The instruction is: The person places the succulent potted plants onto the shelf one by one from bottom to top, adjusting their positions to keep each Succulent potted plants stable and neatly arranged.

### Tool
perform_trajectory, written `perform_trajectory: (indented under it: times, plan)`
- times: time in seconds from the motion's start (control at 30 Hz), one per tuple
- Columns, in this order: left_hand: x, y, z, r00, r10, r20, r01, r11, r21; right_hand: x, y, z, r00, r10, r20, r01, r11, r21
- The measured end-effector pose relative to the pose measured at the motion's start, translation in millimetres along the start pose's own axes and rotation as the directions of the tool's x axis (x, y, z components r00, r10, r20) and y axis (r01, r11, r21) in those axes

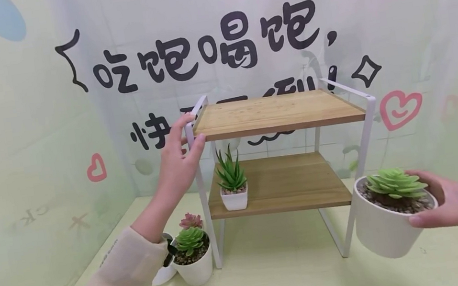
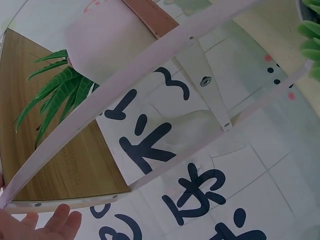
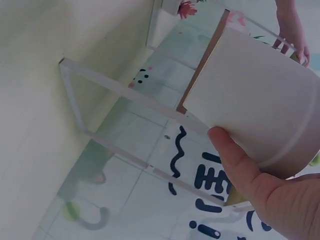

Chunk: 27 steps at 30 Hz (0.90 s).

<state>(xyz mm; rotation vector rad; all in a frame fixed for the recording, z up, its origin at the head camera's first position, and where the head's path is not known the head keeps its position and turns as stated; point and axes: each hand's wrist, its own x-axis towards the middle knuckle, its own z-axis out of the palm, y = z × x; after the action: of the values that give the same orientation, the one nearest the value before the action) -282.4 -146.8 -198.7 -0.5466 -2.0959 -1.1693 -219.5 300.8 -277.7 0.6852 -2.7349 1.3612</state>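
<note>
Well left of the shelf, a pink heart is printed on the wall; between that heart and the shelf, the foreground is crossed by a pale sleeve; just left of the shelf's left leg, a green succulent in a white pot is set on the table, and behind it a pink succulent is partly hidden; at the shelf's upper left corner, the white frame is gripped by the left hand, its thumb laid at the front and its fingers bent about the side bar; on the left end of the shelf's lower board, an aloe is stood upright in a small white planter; behind and above the shelf, black lettering is spread over the wall; just right of the shelf's right leg, a round tub with a larger green rosette is held slightly tilted, though whether the leg is touched cannot be told; from the shelf's right side, the tub is gripped by the right hand, its thumb pressed below the rim, its other fingers mostly hidden
</note>
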Motion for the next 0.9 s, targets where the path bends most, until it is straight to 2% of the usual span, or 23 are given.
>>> perform_trajectory:
  times: [0.1,0.3,0.5,0.7,0.9]
  plan:
    - [-0.2,0.8,-0.5,1.000,-0.010,0.008,0.010,1.000,-0.004,11.7,-21.1,3.3,1.000,0.023,0.009,-0.023,0.999,-0.032]
    - [0.0,0.5,-1.0,1.000,-0.007,0.004,0.007,1.000,-0.005,39.4,-62.4,16.5,0.999,0.001,0.044,0.002,0.997,-0.072]
    - [0.1,0.4,-1.6,1.000,-0.009,0.010,0.009,1.000,-0.008,69.4,-94.9,36.4,0.997,0.008,0.079,-0.008,1.000,0.002]
    - [-0.4,1.1,-1.8,1.000,-0.009,0.011,0.009,1.000,-0.004,95.6,-107.0,55.4,0.998,0.035,0.048,-0.035,0.999,-0.016]
    - [-0.7,2.1,-2.0,1.000,-0.005,0.009,0.005,1.000,-0.003,114.5,-105.8,67.6,0.998,0.028,0.049,-0.029,0.999,0.014]
